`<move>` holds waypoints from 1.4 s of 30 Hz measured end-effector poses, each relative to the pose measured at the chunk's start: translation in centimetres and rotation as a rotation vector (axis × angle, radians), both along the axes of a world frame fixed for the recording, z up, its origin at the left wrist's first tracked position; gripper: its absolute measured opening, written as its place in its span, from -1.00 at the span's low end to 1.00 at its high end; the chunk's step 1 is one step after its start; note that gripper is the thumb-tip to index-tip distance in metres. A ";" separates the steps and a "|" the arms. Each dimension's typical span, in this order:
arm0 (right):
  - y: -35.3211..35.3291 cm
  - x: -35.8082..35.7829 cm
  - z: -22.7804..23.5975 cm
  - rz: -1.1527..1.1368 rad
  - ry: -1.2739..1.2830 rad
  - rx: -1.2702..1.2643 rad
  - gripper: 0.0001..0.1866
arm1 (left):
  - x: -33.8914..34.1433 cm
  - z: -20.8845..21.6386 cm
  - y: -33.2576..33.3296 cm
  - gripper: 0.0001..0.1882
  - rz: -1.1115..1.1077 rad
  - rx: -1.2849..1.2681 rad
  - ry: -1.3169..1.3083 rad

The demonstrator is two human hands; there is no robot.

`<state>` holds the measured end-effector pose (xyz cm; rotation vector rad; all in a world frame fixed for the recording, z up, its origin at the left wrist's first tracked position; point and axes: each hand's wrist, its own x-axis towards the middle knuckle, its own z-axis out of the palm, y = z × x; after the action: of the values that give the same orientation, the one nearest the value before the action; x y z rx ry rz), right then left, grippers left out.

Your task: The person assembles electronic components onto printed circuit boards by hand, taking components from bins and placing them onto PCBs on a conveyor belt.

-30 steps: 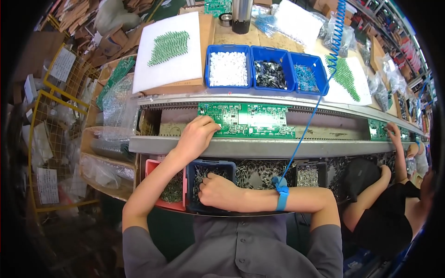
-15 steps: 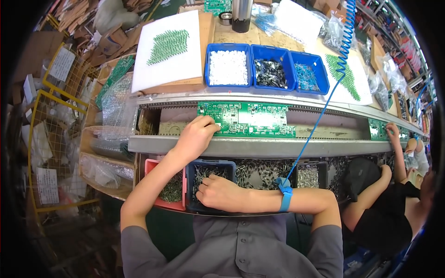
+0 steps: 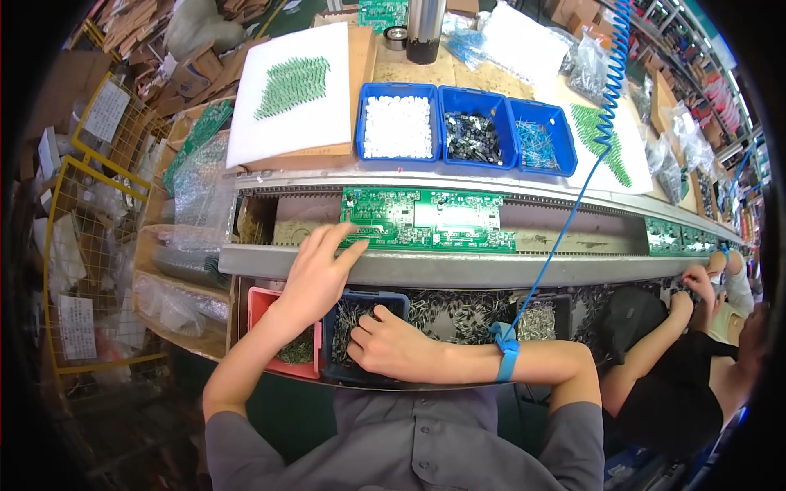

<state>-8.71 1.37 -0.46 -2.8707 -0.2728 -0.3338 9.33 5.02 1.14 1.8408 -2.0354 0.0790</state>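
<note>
A green circuit board (image 3: 458, 217) lies in the conveyor track in front of me. My left hand (image 3: 318, 266) reaches over the metal rail at its left end, fingers apart and holding nothing that I can see; the fingertips are at the board's lower left corner. My right hand (image 3: 391, 348), with a blue strap on its wrist, is over a dark blue bin (image 3: 368, 296) of small metal-legged parts. Its fingers are curled together, and whatever they may hold is hidden. A red bin (image 3: 264, 304) of small greenish parts stands left of it, under my left forearm.
Behind the track are blue trays of white parts (image 3: 398, 127), black parts (image 3: 473, 135) and blue-leaded parts (image 3: 536, 143). A white foam sheet (image 3: 246, 135) holds rows of green parts. A coiled blue cord (image 3: 561, 217) runs to my wrist strap. A co-worker (image 3: 655, 376) sits at the right.
My left hand has drawn back slightly from the board and its fingers have spread. My right hand stays at the dark blue bin. The co-worker's hand has come down from the other board.
</note>
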 end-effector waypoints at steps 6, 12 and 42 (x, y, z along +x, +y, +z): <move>-0.7 -0.8 0.0 0.027 -0.011 0.087 -0.92 | -1.4 2.2 4.2 -0.84 -0.058 0.335 0.514; -4.9 -3.1 2.4 -0.020 -0.014 0.456 -0.77 | -4.5 0.3 5.8 -0.74 -0.149 0.369 0.205; -18.8 -8.0 -0.5 -0.836 -0.120 0.731 -0.86 | -4.3 -0.2 5.5 -0.81 -0.112 0.198 0.380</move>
<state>-16.72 -17.47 -0.95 -2.0875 0.8714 -0.5906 5.02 10.54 0.95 1.6888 -1.9209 -0.4828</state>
